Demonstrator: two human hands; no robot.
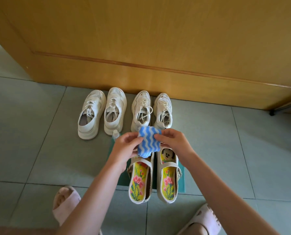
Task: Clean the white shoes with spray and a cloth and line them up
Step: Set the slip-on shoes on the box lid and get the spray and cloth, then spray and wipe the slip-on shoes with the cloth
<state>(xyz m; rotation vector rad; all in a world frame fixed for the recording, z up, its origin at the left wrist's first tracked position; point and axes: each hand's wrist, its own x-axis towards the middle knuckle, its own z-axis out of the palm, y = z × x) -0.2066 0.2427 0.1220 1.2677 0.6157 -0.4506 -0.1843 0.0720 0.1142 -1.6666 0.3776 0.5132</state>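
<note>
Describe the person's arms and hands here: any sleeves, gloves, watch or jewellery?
Both arms are bare as far as the frame shows: no sleeve covers the left forearm or the right forearm. The left hand and right hand wear no gloves, and no watch, bracelet or ring shows on either. Whether the nails are painted is too small to tell.

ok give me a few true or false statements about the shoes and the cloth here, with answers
1. The left hand and right hand both hold the cloth. True.
2. Four white sneakers stand in a row by the wooden door. True.
3. The cloth is plain red. False: it is blue with white wavy stripes.
4. The strap shoes stand on bare tile. False: they stand on a green mat.
</note>
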